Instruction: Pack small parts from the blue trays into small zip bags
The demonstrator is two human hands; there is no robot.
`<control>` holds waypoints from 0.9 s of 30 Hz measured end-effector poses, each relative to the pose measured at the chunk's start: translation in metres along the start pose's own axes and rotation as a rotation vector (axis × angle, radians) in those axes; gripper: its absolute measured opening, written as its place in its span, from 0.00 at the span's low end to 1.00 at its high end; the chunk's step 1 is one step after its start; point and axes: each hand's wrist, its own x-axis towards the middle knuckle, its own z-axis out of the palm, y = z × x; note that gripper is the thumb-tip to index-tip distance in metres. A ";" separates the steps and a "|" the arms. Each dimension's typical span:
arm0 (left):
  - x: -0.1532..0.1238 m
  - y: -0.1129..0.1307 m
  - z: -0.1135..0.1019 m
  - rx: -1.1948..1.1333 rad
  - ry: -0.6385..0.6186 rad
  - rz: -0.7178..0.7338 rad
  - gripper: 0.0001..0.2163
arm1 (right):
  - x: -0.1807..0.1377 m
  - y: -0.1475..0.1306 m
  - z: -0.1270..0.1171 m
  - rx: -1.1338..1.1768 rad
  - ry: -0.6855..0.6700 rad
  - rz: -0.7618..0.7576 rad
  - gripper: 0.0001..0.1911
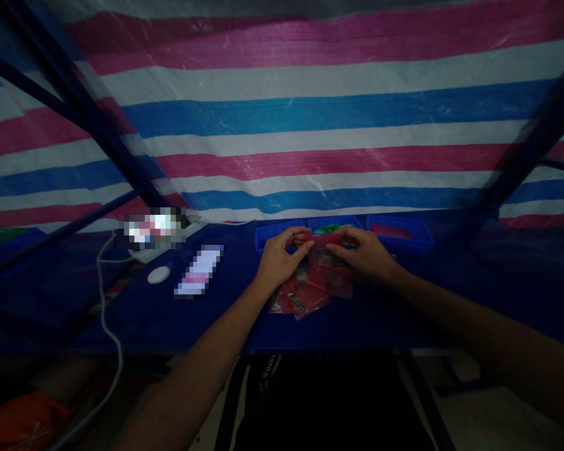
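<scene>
Between my two hands hangs a small red plastic bag (320, 248), held by its upper corners. My left hand (282, 254) pinches its left side between thumb and fingers. The thumb and fingers of my right hand (364, 250) are closed on its right side. Something small shows inside the bag, too dim to name. Below it on the blue table (235, 319) lies a loose pile of similar red bags (305, 295), some with small metallic-looking contents.
Behind my hands stand three blue trays: a left tray (275, 230), a middle tray (333, 220) with green pieces, and a right tray (423, 233) with red material. To the left lie a blurred-out phone-like object (198, 270), a round white disc (158, 275) and a white cable (104, 307).
</scene>
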 end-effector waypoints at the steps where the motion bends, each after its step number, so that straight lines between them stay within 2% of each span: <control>1: 0.000 0.001 -0.001 0.028 0.027 0.015 0.15 | 0.001 0.003 0.000 0.028 0.018 0.011 0.12; 4: 0.001 0.005 -0.003 0.124 0.073 0.068 0.10 | 0.004 0.009 0.000 0.120 0.118 0.047 0.13; 7: 0.000 0.011 -0.003 0.163 -0.048 0.131 0.09 | 0.004 0.007 0.001 0.177 0.165 0.063 0.14; 9: -0.002 0.013 -0.001 0.182 -0.141 0.158 0.14 | 0.001 0.001 0.003 0.224 0.092 0.065 0.15; 11: -0.003 0.014 0.002 0.242 -0.179 0.167 0.19 | -0.003 -0.007 0.005 0.251 -0.021 0.054 0.16; 13: -0.004 0.013 0.003 0.319 -0.171 0.169 0.18 | -0.007 -0.014 0.007 0.252 -0.092 0.026 0.18; 15: -0.004 0.010 0.002 0.361 -0.140 0.168 0.14 | -0.008 -0.017 0.007 0.234 -0.101 0.005 0.18; 17: -0.003 0.007 0.000 0.354 -0.113 0.163 0.11 | -0.007 -0.017 0.005 0.181 -0.049 -0.006 0.17; 19: -0.003 0.007 -0.002 0.331 -0.105 0.151 0.10 | -0.005 -0.016 0.001 0.081 0.066 -0.049 0.17; 22: -0.005 0.010 -0.001 0.267 -0.125 0.118 0.10 | -0.003 -0.015 -0.004 -0.055 0.178 -0.149 0.24; 24: -0.008 0.013 0.002 0.196 -0.157 0.097 0.16 | -0.003 -0.015 -0.004 -0.045 0.122 -0.158 0.29; 25: -0.009 0.014 0.003 0.160 -0.179 0.089 0.19 | -0.003 -0.015 -0.003 -0.017 0.073 -0.140 0.28; 27: -0.009 0.014 0.006 0.108 -0.217 0.082 0.21 | -0.004 -0.014 -0.003 0.026 -0.006 -0.085 0.20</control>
